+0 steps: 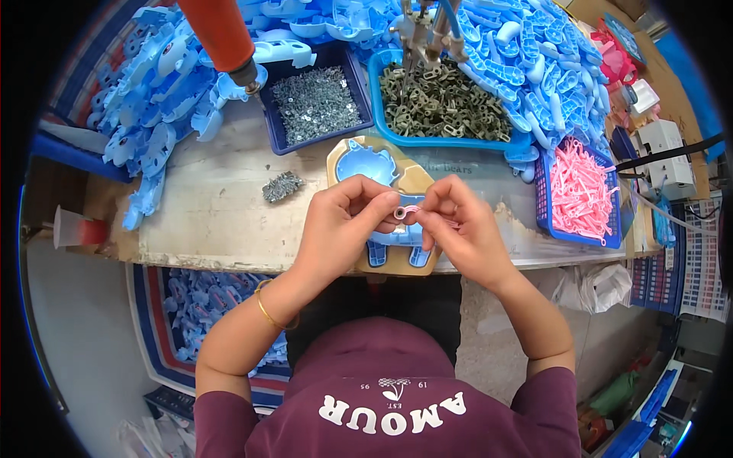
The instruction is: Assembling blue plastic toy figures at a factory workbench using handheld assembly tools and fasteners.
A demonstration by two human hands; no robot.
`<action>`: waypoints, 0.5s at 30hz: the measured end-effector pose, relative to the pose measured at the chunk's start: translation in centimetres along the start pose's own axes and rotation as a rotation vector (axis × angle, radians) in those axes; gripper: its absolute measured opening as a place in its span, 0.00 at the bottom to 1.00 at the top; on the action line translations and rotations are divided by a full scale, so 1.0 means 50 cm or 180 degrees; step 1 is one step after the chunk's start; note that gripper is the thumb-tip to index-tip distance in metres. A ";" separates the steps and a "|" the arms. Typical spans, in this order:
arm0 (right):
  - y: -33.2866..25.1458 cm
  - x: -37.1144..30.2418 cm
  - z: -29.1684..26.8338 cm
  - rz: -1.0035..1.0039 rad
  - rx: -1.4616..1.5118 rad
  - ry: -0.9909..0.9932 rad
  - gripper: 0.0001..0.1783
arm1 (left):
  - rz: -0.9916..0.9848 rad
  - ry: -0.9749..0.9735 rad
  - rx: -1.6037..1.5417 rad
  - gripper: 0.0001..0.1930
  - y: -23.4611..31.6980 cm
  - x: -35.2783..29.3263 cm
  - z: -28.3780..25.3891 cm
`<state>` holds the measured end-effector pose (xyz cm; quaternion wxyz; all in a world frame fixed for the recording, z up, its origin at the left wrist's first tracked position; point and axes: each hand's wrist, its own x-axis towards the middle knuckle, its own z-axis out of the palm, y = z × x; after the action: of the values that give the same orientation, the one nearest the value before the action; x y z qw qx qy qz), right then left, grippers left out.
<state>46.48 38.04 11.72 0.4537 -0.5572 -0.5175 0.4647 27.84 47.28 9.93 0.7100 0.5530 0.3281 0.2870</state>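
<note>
A small pink plastic link with a round eye is held up between my hands, and a dark ring shows in its eye. My left hand pinches the eye end between thumb and forefinger. My right hand has its fingertips closed on the other end, partly hiding it. Just below and behind my hands lies a tan fixture, with light blue toy shell parts set in its hollows. My hands cover part of it.
Behind stand a dark bin of small metal pieces and a blue tray of metal clips. A basket of pink links is at right. Blue shells heap left. An orange-red power driver hangs overhead; a metal heap lies left.
</note>
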 end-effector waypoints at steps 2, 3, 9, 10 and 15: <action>-0.023 0.000 0.004 0.0276 0.0029 0.0039 0.11 | -0.0084 -0.0115 -0.0095 0.10 0.001 0.000 -0.012; -0.018 -0.003 0.002 0.0284 0.0031 0.0041 0.11 | -0.0155 -0.0243 -0.0188 0.11 0.004 0.001 -0.017; 0.000 0.000 0.002 -0.0889 -0.1336 0.0071 0.05 | -0.0370 -0.0485 0.0019 0.12 0.019 0.006 -0.029; 0.001 0.004 0.002 -0.1108 -0.1803 0.0145 0.06 | -0.0385 -0.0476 0.0015 0.12 0.026 0.006 -0.028; 0.014 0.029 0.026 -0.1719 -0.2939 0.0231 0.08 | 0.1165 0.0528 0.1916 0.09 0.019 0.011 -0.065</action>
<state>45.34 39.51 10.75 0.2824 -0.5616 -0.7769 0.0358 25.60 49.84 10.23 0.4232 0.7618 0.3500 0.3438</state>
